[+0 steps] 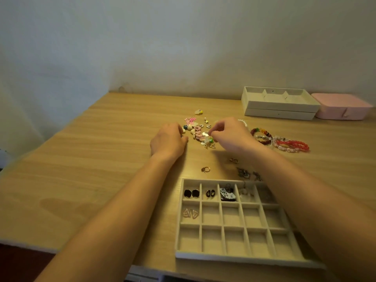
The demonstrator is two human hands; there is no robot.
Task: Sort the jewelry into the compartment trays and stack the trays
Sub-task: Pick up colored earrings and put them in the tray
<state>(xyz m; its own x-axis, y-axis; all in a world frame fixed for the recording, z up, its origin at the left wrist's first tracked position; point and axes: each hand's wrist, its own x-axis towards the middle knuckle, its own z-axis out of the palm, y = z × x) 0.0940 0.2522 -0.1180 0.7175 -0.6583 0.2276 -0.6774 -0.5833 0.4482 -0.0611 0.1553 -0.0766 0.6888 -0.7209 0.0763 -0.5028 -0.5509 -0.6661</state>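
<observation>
Right hand [230,135] at mid-table, thumb and forefinger pinching a small silvery piece [206,134] at the loose jewelry pile [197,131]. Left hand [168,139] just beside the pile, fingers curled under; whether they hold anything, cannot tell. Compartment tray [240,259] at near edge, black earrings [191,193] in its far-left cell. Beaded bracelets [284,143] right of the pile.

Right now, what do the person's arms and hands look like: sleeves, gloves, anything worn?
The left forearm and right forearm are bare to the frame's edge, no sleeves visible. The left hand and right hand are ungloved; neither wrist carries a watch or bracelet. No rings show, though fingers are partly hidden.
</observation>
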